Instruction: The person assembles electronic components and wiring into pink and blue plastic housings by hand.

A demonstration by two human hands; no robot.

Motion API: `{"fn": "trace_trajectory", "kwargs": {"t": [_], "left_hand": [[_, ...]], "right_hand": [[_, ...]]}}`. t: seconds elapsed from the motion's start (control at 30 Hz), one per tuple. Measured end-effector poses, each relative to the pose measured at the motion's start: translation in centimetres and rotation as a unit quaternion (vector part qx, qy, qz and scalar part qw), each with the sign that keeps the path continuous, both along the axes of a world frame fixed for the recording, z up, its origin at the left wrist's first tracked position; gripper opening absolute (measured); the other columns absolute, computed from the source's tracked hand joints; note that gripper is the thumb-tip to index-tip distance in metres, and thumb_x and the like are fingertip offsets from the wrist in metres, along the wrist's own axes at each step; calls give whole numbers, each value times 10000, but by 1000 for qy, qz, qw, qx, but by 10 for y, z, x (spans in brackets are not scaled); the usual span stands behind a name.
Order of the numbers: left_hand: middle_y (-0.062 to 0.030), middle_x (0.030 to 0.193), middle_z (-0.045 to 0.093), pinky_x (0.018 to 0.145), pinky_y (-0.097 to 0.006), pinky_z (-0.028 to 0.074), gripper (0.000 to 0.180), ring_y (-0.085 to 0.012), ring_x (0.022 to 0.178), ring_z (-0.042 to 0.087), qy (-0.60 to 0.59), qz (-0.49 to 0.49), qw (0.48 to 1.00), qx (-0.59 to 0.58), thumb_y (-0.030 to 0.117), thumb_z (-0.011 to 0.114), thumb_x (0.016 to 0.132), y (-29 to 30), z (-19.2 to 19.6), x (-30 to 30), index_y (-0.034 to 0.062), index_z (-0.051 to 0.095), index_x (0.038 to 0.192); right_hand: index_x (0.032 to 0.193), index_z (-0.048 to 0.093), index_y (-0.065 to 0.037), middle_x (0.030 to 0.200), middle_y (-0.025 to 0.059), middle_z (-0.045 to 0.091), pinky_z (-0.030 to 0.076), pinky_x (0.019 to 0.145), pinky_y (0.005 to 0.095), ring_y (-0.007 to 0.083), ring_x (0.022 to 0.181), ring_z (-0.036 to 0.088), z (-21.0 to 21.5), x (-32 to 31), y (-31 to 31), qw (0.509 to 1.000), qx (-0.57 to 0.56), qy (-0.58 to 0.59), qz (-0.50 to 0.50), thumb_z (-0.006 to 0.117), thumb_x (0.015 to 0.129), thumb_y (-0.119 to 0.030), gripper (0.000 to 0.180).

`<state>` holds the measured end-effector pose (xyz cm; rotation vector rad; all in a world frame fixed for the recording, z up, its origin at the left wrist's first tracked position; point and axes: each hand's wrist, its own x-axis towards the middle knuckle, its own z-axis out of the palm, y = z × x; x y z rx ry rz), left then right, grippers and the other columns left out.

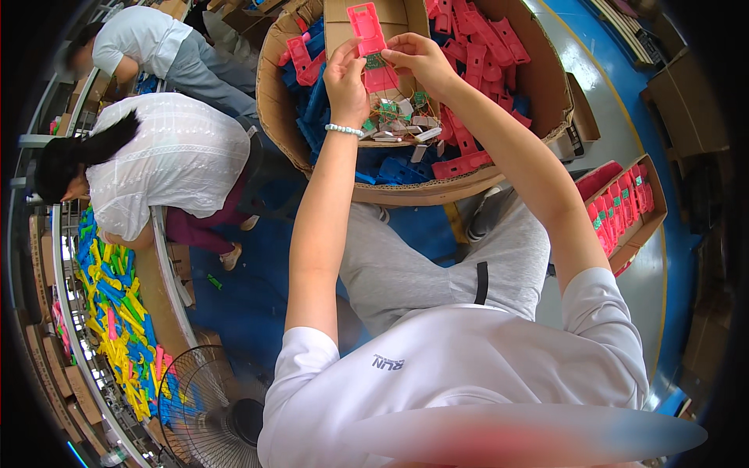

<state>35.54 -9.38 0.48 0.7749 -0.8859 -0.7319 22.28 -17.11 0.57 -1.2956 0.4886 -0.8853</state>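
A pink plastic shell (pixel 367 30) with a cut-out stands raised over a large cardboard box (pixel 437 192). My left hand (pixel 348 84) pinches its lower left end; a beaded bracelet is on that wrist. My right hand (pixel 422 65) is closed, with thumb and fingertips together at the shell's lower right; exactly what they grip is too small to tell. A green circuit board (pixel 375 60) shows between the two hands. Below them, a cardboard tray (pixel 388 143) holds small circuit boards, wires and white parts (pixel 406 109). Another pink piece (pixel 381 79) lies there.
Pink shells (pixel 488 39) and blue shells (pixel 402 170) fill the box around the tray. At right stands a carton of pink shells (pixel 624 204). A black fan (pixel 207 398) is at lower left. Two people work along a conveyor with colourful plastic parts (pixel 125 312).
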Motion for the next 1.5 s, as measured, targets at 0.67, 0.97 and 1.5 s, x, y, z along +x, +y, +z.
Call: {"fn": "trace_trajectory", "kwargs": {"t": [0.67, 0.97, 1.5], "left_hand": [[-136, 1126, 670, 809, -220, 465, 341, -110, 934, 616, 9, 13, 1000, -22, -56, 497, 845, -1, -4, -3, -48, 597, 1171], [-190, 1201, 631, 938, -306, 490, 328, -202, 1064, 624, -10, 48, 998, -33, -55, 482, 870, 2, -8, 0, -55, 553, 1190], [-179, 1150, 648, 910, -310, 505, 382, -213, 1036, 635, 4, 20, 999, -30, -61, 488, 849, 6, -6, -3, -25, 540, 1226]], "right_hand": [[913, 528, -27, 896, 50, 651, 545, 742, 291, 145, 863, 653, -14, 6, -7, 997, -31, -77, 3, 694, 878, -62, 173], [1135, 648, -43, 981, 36, 667, 510, 808, 265, 105, 893, 616, -4, -3, 3, 999, 11, -17, 33, 668, 913, -150, 247], [1051, 606, -6, 951, 49, 675, 534, 791, 269, 125, 894, 647, -15, 0, -4, 999, -42, -26, 11, 674, 883, -74, 193]]}}
